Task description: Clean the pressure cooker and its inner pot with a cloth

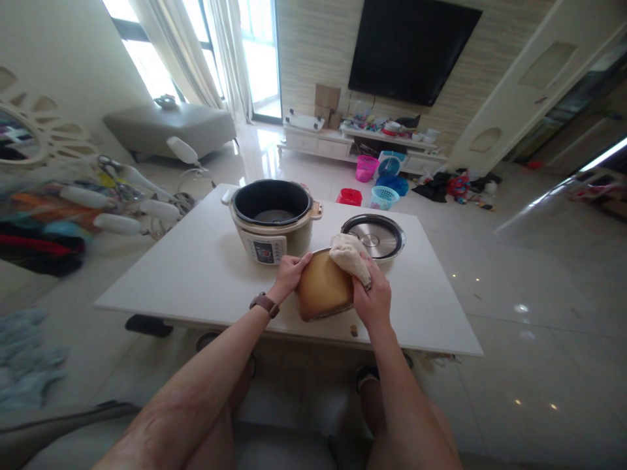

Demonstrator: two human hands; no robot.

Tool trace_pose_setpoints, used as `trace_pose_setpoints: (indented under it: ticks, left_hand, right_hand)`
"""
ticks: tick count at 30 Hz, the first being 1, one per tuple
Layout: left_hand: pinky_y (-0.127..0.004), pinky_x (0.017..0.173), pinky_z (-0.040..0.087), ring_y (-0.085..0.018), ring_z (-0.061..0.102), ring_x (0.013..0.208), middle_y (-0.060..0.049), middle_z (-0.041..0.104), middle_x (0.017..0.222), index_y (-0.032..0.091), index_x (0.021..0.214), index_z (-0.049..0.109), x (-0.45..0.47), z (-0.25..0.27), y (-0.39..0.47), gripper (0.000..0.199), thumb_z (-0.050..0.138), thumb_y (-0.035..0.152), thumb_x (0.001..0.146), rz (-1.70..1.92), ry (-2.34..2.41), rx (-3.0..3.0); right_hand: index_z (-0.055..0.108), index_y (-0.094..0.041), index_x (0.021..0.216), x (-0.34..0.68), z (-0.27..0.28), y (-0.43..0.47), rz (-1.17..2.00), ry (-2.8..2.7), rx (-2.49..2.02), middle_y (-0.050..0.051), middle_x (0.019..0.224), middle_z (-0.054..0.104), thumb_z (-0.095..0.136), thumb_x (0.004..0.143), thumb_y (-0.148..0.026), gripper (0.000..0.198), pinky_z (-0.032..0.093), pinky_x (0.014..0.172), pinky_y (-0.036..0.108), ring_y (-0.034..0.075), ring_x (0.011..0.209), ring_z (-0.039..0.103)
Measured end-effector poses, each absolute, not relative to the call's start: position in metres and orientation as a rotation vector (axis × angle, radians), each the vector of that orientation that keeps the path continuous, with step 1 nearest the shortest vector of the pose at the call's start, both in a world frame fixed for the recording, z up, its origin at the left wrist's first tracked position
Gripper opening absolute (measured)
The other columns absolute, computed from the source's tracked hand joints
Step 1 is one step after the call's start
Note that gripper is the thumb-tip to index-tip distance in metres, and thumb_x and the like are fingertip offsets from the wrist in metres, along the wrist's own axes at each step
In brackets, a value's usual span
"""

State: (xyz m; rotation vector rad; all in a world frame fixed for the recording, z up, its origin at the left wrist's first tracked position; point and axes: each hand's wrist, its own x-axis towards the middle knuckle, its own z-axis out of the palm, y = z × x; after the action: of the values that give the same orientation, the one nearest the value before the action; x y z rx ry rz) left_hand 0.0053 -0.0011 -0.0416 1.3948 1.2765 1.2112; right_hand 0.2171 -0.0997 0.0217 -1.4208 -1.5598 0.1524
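A golden-brown inner pot (323,287) is tipped on its side just above or on the near part of the table, its outer wall towards me. My left hand (290,274) grips its left rim, thumb on the outside. Bunched in my right hand (373,297) is a cream cloth (350,254), pressed over the pot's upper right rim. Behind my left hand stands the white electric pressure cooker (264,245), lidless, with its dark inside showing. Its round lid (373,236) lies upside down beyond my right hand, metal face up.
The white table (186,261) has a small brown thing (353,331) near its front edge. A lamp with white shades (157,209) stands at the left. Plastic baskets (385,197) sit on the floor behind. A grey bench (171,127) is by the window.
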Motion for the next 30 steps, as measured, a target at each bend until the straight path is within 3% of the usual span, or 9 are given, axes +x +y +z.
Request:
trace_pose_setpoints:
  ticks: [5, 9, 14, 22, 25, 28, 30]
  left_hand:
    - [-0.029, 0.052, 0.009, -0.008, 0.017, 0.051, 0.004, 0.022, 0.051, 0.023, 0.046, 0.025, -0.002, -0.043, 0.0, 0.074, 0.06, 0.079, 0.079, 1.217, 1.227, 1.422]
    - [-0.029, 0.053, 0.01, -0.009, 0.018, 0.054, 0.004, 0.022, 0.052, 0.023, 0.046, 0.026, -0.013, -0.039, 0.003, 0.069, 0.062, 0.074, 0.077, 1.213, 1.189, 1.412]
    - [-0.029, 0.056, 0.015, -0.011, 0.024, 0.058, 0.002, 0.027, 0.057, 0.021, 0.052, 0.033, -0.019, -0.017, 0.003, 0.058, 0.061, 0.06, 0.084, 1.29, 1.122, 1.518]
    - [-0.032, 0.055, 0.011, -0.011, 0.023, 0.054, 0.001, 0.027, 0.053, 0.02, 0.047, 0.035, -0.012, -0.002, -0.002, 0.064, 0.06, 0.063, 0.088, 1.173, 1.178, 1.627]
    - [-0.032, 0.056, 0.012, -0.011, 0.023, 0.055, 0.002, 0.027, 0.052, 0.02, 0.046, 0.036, -0.009, -0.002, -0.004, 0.065, 0.063, 0.065, 0.085, 1.171, 1.179, 1.576]
    - [-0.031, 0.056, 0.015, -0.011, 0.024, 0.056, 0.002, 0.028, 0.054, 0.019, 0.047, 0.037, -0.006, -0.004, -0.006, 0.066, 0.06, 0.066, 0.087, 1.166, 1.163, 1.599]
    - [-0.031, 0.056, 0.015, -0.01, 0.024, 0.056, 0.002, 0.027, 0.054, 0.019, 0.047, 0.036, -0.005, -0.005, -0.007, 0.066, 0.058, 0.066, 0.088, 1.178, 1.169, 1.62]
  right_hand:
    - [0.075, -0.015, 0.122, 0.23, 0.01, -0.091, 0.455, -1.142, -1.553, 0.014, 0.114, 0.08, 0.058, 0.094, -0.05, 0.049, 0.054, 0.097, 0.043, 0.031, 0.106, 0.072]
    - [0.078, -0.012, 0.112, 0.234, 0.0, -0.084, 0.561, -0.905, -1.588, 0.013, 0.108, 0.081, 0.059, 0.089, -0.058, 0.055, 0.053, 0.094, 0.041, 0.031, 0.106, 0.071]
    - [0.078, -0.012, 0.113, 0.23, -0.003, -0.083, 0.576, -0.89, -1.564, 0.013, 0.108, 0.08, 0.061, 0.088, -0.059, 0.055, 0.052, 0.095, 0.041, 0.031, 0.106, 0.071]
    - [0.075, -0.012, 0.12, 0.217, 0.011, -0.095, 0.466, -1.09, -1.467, 0.014, 0.11, 0.08, 0.058, 0.095, -0.051, 0.049, 0.055, 0.093, 0.042, 0.031, 0.104, 0.073]
    - [0.071, -0.019, 0.133, 0.211, 0.023, -0.104, 0.362, -1.409, -1.366, 0.013, 0.13, 0.076, 0.057, 0.097, -0.042, 0.046, 0.053, 0.103, 0.046, 0.031, 0.12, 0.07]
    - [0.066, -0.03, 0.143, 0.205, 0.032, -0.109, 0.194, -1.847, -1.306, 0.007, 0.154, 0.061, 0.065, 0.091, -0.034, 0.052, 0.038, 0.121, 0.054, 0.033, 0.146, 0.053]
    - [0.064, -0.033, 0.145, 0.204, 0.033, -0.108, 0.132, -1.947, -1.327, 0.004, 0.158, 0.056, 0.066, 0.089, -0.031, 0.056, 0.033, 0.125, 0.056, 0.033, 0.152, 0.045]
